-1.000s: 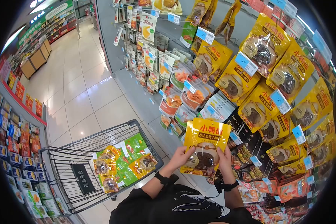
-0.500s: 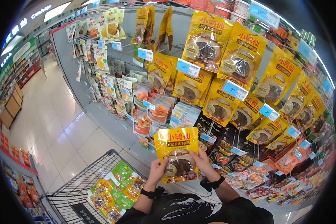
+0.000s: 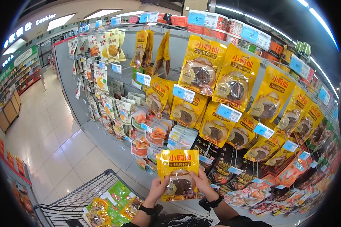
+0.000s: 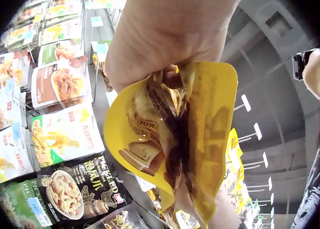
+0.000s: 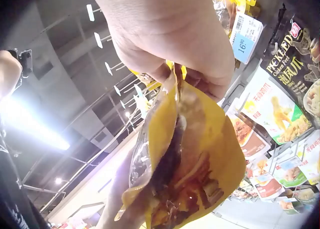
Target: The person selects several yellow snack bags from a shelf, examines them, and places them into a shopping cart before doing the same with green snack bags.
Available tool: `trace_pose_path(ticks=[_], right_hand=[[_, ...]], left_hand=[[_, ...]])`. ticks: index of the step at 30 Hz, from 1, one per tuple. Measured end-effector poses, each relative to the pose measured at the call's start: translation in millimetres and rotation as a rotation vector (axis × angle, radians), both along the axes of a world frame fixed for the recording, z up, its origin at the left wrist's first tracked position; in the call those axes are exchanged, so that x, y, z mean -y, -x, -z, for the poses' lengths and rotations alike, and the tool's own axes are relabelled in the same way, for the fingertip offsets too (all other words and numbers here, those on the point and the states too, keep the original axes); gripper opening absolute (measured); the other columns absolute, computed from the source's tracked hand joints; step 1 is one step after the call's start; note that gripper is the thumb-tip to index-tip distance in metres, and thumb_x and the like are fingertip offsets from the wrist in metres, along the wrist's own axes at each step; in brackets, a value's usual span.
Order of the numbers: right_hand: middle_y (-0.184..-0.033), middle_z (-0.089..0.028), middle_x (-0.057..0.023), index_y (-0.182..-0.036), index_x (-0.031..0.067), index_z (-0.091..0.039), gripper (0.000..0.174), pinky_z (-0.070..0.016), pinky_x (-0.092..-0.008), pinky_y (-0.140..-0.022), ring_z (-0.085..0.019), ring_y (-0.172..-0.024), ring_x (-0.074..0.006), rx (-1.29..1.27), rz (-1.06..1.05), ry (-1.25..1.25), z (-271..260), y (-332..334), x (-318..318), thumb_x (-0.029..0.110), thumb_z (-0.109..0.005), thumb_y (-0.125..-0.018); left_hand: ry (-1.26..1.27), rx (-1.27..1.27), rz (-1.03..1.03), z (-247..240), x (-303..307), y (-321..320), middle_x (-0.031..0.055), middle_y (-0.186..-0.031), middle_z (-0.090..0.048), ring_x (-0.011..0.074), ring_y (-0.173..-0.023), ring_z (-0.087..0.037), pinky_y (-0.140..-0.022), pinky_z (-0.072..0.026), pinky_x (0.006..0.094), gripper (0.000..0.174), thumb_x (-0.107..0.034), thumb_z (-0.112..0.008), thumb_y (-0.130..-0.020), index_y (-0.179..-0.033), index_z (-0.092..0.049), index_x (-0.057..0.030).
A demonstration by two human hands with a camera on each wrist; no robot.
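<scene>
Two yellow food packets (image 3: 180, 178), one behind the other, are held upright in front of my chest. My left hand (image 3: 157, 188) pinches their left edge, thumb on the front. On the opposite edge my right hand (image 3: 202, 183) grips in the same way. The front packet has red lettering and a clear window with dark meat inside. In the left wrist view a yellow packet (image 4: 135, 134) bulges apart from the one beside it, below my hand. The right wrist view shows a packet's yellow side (image 5: 215, 134) under my fingers.
A shopping cart (image 3: 74, 191) at lower left holds green packets (image 3: 119, 191) and yellow packets (image 3: 98, 212). Ahead, a rack bears hanging yellow packets (image 3: 236, 79) and black packets (image 3: 231, 160). Price tags (image 3: 183, 93) stick out from its hooks. A tiled aisle (image 3: 60, 151) runs along the left.
The head view has turned right and up, so the rack fills more of it and the cart sits lower. Both hands still hold the yellow packets, which now appear lower and further left.
</scene>
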State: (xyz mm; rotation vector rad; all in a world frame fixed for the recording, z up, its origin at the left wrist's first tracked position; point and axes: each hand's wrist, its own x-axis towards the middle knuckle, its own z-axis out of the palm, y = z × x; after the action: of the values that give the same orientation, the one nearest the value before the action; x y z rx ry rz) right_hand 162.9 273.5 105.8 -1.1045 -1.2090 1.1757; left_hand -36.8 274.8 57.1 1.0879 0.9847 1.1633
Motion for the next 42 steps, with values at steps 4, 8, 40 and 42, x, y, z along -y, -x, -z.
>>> trace_pose_path(ticks=[4,8,40,42], right_hand=[[-0.105,-0.057,-0.0025,-0.115,-0.0009,-0.049,0.027,-0.04,-0.0236,-0.082,-0.05,-0.094,-0.0093,0.065,-0.021,-0.057,8,-3,-5,0.008,-0.048,-0.09],[-0.106,-0.057,-0.0026,-0.116,-0.0004,-0.049,0.028,-0.0403,-0.024,-0.084,-0.051,-0.095,-0.0099,0.079,-0.026,-0.071,7,-1,-5,0.007,-0.049,-0.089],[-0.106,-0.055,-0.004,-0.116,-0.0009,-0.047,0.028,-0.0387,-0.0238,-0.084,-0.049,-0.096,-0.0097,-0.019,0.179,-0.133,-11,-39,20,0.011,-0.046,-0.091],[-0.105,-0.055,-0.004,-0.117,-0.0009,-0.046,0.029,-0.0385,-0.0235,-0.085,-0.049,-0.096,-0.0098,-0.051,0.203,-0.138,-12,-46,25,0.011,-0.046,-0.091]], left_hand=[[0.01,0.011,-0.004,-2,0,1,-0.0029,-0.066,-0.056,0.004,-0.062,-0.046,-0.055,-0.0399,0.0225,0.032,-0.026,-0.054,-0.089,-0.077,-0.061,0.0029],[0.033,0.034,-0.02,3,0,3,-0.0033,-0.066,-0.056,0.004,-0.061,-0.046,-0.054,-0.0396,0.0223,0.032,-0.026,-0.054,-0.089,-0.077,-0.061,0.0026],[-0.087,0.03,0.097,-25,-4,-49,-0.0056,-0.063,-0.052,0.0024,-0.06,-0.042,-0.051,-0.0353,0.0214,0.031,-0.022,-0.056,-0.088,-0.067,-0.057,0.0001],[-0.141,-0.016,0.106,-29,-4,-55,-0.0055,-0.063,-0.052,0.0023,-0.059,-0.042,-0.051,-0.0352,0.0214,0.029,-0.021,-0.055,-0.088,-0.068,-0.057,0.0002]])
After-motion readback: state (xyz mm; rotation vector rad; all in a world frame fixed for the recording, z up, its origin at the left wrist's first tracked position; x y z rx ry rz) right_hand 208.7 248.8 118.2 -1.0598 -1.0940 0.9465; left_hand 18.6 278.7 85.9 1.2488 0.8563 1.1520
